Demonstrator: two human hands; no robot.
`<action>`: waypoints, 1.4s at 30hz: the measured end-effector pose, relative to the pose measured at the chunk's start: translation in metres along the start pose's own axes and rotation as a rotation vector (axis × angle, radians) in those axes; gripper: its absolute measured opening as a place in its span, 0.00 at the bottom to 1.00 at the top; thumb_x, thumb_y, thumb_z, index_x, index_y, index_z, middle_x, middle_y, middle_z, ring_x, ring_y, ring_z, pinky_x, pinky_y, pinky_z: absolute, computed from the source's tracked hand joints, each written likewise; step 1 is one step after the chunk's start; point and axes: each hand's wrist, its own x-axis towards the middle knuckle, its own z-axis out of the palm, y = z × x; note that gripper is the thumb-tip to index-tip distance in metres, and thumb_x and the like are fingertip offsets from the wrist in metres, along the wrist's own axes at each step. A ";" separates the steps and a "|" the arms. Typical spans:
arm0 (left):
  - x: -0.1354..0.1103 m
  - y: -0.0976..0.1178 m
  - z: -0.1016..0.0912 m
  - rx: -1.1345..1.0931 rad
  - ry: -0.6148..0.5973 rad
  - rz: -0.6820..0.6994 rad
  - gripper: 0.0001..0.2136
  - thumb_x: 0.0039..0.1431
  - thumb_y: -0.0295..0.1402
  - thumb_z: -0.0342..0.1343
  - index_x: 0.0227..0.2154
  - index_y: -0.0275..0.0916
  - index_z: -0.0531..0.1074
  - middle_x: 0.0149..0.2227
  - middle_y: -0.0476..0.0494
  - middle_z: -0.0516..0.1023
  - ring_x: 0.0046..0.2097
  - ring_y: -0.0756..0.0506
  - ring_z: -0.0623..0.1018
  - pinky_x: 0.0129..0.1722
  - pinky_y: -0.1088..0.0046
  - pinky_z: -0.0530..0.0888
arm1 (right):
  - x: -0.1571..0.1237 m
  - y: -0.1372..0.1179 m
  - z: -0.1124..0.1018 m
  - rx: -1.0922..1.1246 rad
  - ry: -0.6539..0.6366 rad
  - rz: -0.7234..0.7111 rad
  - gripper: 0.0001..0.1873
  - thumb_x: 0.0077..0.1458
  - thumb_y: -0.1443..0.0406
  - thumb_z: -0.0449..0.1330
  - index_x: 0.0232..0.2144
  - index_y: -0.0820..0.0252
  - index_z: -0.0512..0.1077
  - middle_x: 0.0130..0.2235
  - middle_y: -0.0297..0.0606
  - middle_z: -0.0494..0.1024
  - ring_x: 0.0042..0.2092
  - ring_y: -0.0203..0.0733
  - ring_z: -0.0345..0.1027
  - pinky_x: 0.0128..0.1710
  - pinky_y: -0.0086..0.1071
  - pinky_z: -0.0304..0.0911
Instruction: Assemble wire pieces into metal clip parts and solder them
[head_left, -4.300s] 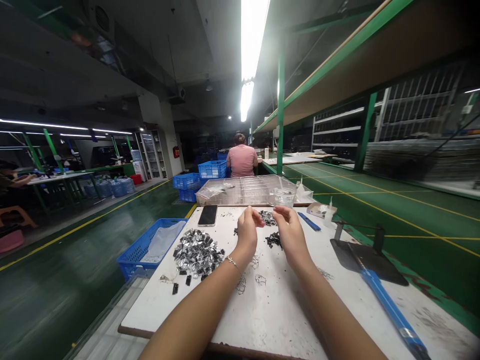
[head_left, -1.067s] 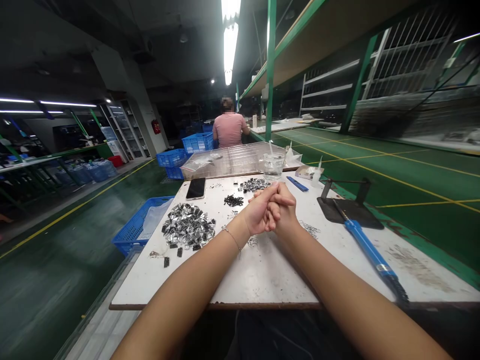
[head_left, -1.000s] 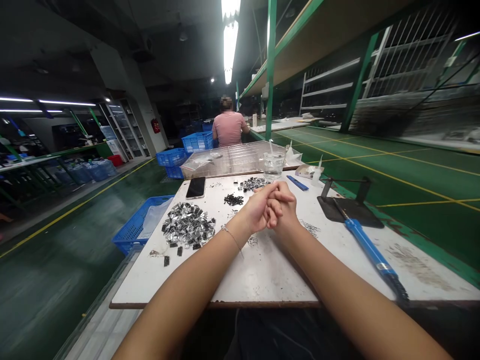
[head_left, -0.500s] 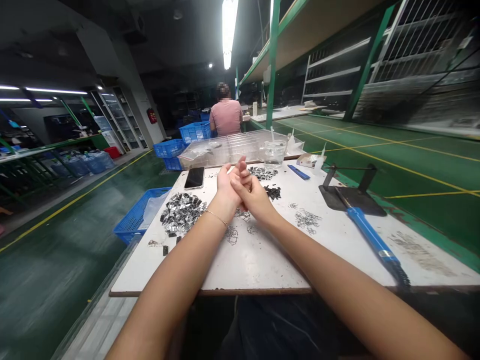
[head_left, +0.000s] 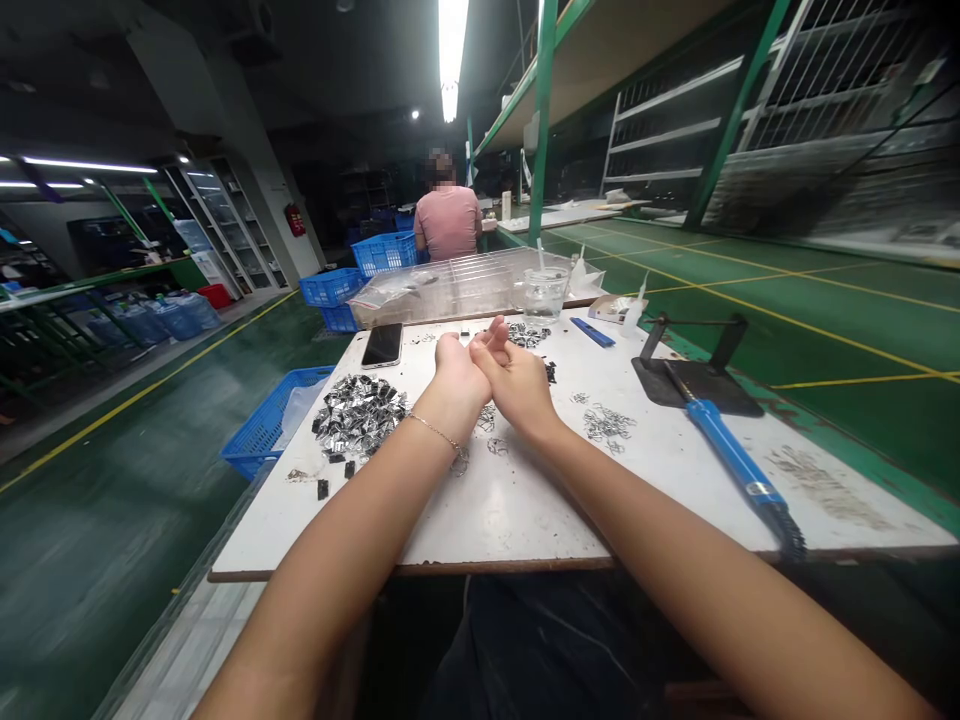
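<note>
Above the middle of the white table (head_left: 510, 515) my two hands meet. My left hand (head_left: 463, 378) has its palm turned away from the wrist's bracelet (head_left: 433, 432), thumb up and fingers stretched out. Wrapped round those fingers is my right hand (head_left: 523, 388), its thumb pressing on them. No part or tool shows between the hands, though the inside of the grip is hidden. Under and beside them lie thin bent wire pieces (head_left: 609, 424), small black pieces (head_left: 551, 372) and shiny metal parts (head_left: 529, 335). A larger heap of silver-and-black parts (head_left: 360, 415) sits left of my left forearm.
A blue soldering iron (head_left: 731, 450) leans on a dark metal stand (head_left: 697, 385) at the right. A phone (head_left: 383, 345), blue tool (head_left: 592, 332) and clear cup (head_left: 544, 297) lie further back. Blue baskets (head_left: 274, 420) stand left. A person in pink (head_left: 448, 222) sits ahead.
My right hand has closed further round my left hand's fingers, and the left wrist is bent more. The whole view has shifted slightly.
</note>
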 end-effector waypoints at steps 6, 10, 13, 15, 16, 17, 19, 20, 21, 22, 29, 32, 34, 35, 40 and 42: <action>-0.002 0.003 -0.001 0.007 0.039 0.024 0.17 0.65 0.34 0.34 0.45 0.27 0.62 0.29 0.39 0.73 0.24 0.44 0.76 0.24 0.68 0.73 | -0.001 0.000 0.001 -0.172 0.020 -0.014 0.21 0.57 0.52 0.51 0.27 0.58 0.76 0.24 0.37 0.76 0.28 0.42 0.69 0.24 0.29 0.52; -0.005 0.004 -0.001 0.024 0.043 0.039 0.17 0.64 0.33 0.33 0.46 0.29 0.62 0.31 0.38 0.73 0.25 0.43 0.77 0.23 0.69 0.72 | -0.002 0.000 0.002 -0.255 0.026 -0.064 0.25 0.60 0.51 0.47 0.26 0.57 0.77 0.23 0.36 0.76 0.27 0.41 0.69 0.23 0.28 0.51; -0.008 0.004 0.000 0.052 0.050 0.050 0.15 0.62 0.31 0.35 0.45 0.29 0.62 0.30 0.39 0.73 0.25 0.43 0.77 0.21 0.71 0.70 | -0.002 0.001 0.003 -0.333 0.040 -0.122 0.28 0.61 0.50 0.44 0.28 0.57 0.77 0.21 0.37 0.76 0.25 0.40 0.68 0.23 0.28 0.49; -0.008 0.006 0.001 0.084 0.053 0.052 0.13 0.59 0.28 0.39 0.43 0.29 0.63 0.30 0.40 0.73 0.26 0.43 0.77 0.21 0.72 0.68 | 0.000 0.002 0.004 -0.400 0.065 -0.171 0.29 0.62 0.50 0.43 0.27 0.58 0.78 0.20 0.39 0.75 0.24 0.41 0.67 0.22 0.29 0.46; -0.007 0.008 0.001 0.103 0.055 0.057 0.12 0.56 0.25 0.41 0.41 0.30 0.64 0.29 0.40 0.73 0.26 0.44 0.77 0.21 0.73 0.68 | 0.001 0.003 0.003 -0.436 0.081 -0.197 0.30 0.63 0.51 0.42 0.26 0.59 0.78 0.20 0.40 0.74 0.24 0.41 0.67 0.23 0.29 0.45; -0.006 0.012 0.001 0.122 0.062 0.071 0.11 0.53 0.23 0.42 0.39 0.30 0.64 0.29 0.41 0.73 0.26 0.45 0.77 0.21 0.74 0.67 | 0.002 0.004 0.003 -0.470 0.097 -0.224 0.31 0.63 0.53 0.41 0.25 0.61 0.78 0.19 0.42 0.74 0.24 0.41 0.66 0.23 0.30 0.43; -0.001 0.026 -0.002 0.155 0.092 0.143 0.11 0.48 0.20 0.44 0.35 0.34 0.65 0.28 0.45 0.73 0.24 0.48 0.75 0.21 0.76 0.64 | 0.004 0.005 0.001 -0.521 0.118 -0.283 0.32 0.64 0.57 0.39 0.23 0.63 0.77 0.19 0.42 0.73 0.24 0.40 0.65 0.24 0.31 0.41; 0.002 0.036 -0.005 0.172 0.118 0.197 0.11 0.46 0.19 0.44 0.34 0.35 0.64 0.27 0.47 0.72 0.23 0.49 0.74 0.20 0.77 0.62 | 0.005 0.006 -0.001 -0.537 0.119 -0.315 0.33 0.65 0.58 0.38 0.22 0.64 0.76 0.18 0.42 0.73 0.23 0.38 0.65 0.24 0.31 0.41; 0.004 0.047 -0.008 0.189 0.147 0.262 0.11 0.45 0.20 0.44 0.32 0.37 0.63 0.26 0.50 0.72 0.22 0.51 0.73 0.19 0.78 0.60 | 0.005 0.006 -0.002 -0.549 0.112 -0.346 0.33 0.65 0.58 0.38 0.21 0.64 0.76 0.17 0.40 0.72 0.23 0.37 0.63 0.24 0.31 0.40; 0.006 0.058 -0.011 0.212 0.178 0.313 0.11 0.45 0.20 0.44 0.31 0.39 0.62 0.25 0.51 0.71 0.21 0.52 0.71 0.19 0.78 0.59 | 0.004 0.006 -0.002 -0.556 0.098 -0.377 0.33 0.65 0.58 0.38 0.20 0.64 0.75 0.16 0.39 0.70 0.22 0.35 0.62 0.23 0.31 0.40; 0.009 0.085 -0.021 0.681 0.030 0.370 0.06 0.46 0.24 0.46 0.27 0.38 0.64 0.23 0.47 0.72 0.23 0.49 0.71 0.25 0.74 0.67 | -0.003 0.007 0.006 -0.591 -0.075 -0.479 0.28 0.61 0.60 0.46 0.14 0.61 0.71 0.14 0.33 0.66 0.19 0.32 0.54 0.23 0.30 0.38; 0.019 0.075 -0.022 1.025 -0.063 0.427 0.04 0.49 0.27 0.49 0.26 0.36 0.69 0.25 0.42 0.74 0.26 0.46 0.73 0.28 0.70 0.69 | -0.003 0.009 0.007 -0.607 -0.152 -0.498 0.24 0.61 0.61 0.49 0.16 0.60 0.71 0.17 0.33 0.68 0.20 0.33 0.56 0.24 0.30 0.39; 0.025 0.073 -0.027 1.247 -0.082 0.551 0.03 0.49 0.28 0.51 0.24 0.37 0.70 0.25 0.41 0.73 0.30 0.43 0.74 0.32 0.68 0.69 | -0.002 0.009 0.006 -0.613 -0.210 -0.528 0.21 0.61 0.62 0.49 0.19 0.60 0.71 0.20 0.33 0.70 0.22 0.35 0.59 0.24 0.30 0.42; 0.027 0.073 -0.032 1.345 -0.083 0.639 0.03 0.49 0.27 0.53 0.23 0.37 0.70 0.25 0.42 0.73 0.34 0.42 0.74 0.36 0.68 0.69 | -0.002 0.008 0.006 -0.613 -0.243 -0.552 0.18 0.60 0.63 0.50 0.22 0.60 0.72 0.22 0.34 0.72 0.24 0.36 0.61 0.25 0.30 0.45; 0.028 0.087 -0.059 1.734 -0.083 1.021 0.04 0.50 0.28 0.53 0.29 0.39 0.72 0.29 0.43 0.70 0.44 0.38 0.69 0.50 0.63 0.61 | -0.005 0.002 0.015 -0.597 -0.448 -0.709 0.06 0.56 0.68 0.56 0.37 0.61 0.71 0.39 0.42 0.74 0.41 0.43 0.64 0.37 0.33 0.54; 0.026 0.092 -0.065 1.860 -0.072 1.094 0.06 0.52 0.29 0.52 0.31 0.39 0.72 0.28 0.43 0.69 0.41 0.39 0.70 0.50 0.62 0.61 | -0.008 0.002 0.022 -0.580 -0.520 -0.749 0.09 0.57 0.70 0.55 0.40 0.62 0.71 0.41 0.42 0.74 0.43 0.43 0.64 0.40 0.34 0.54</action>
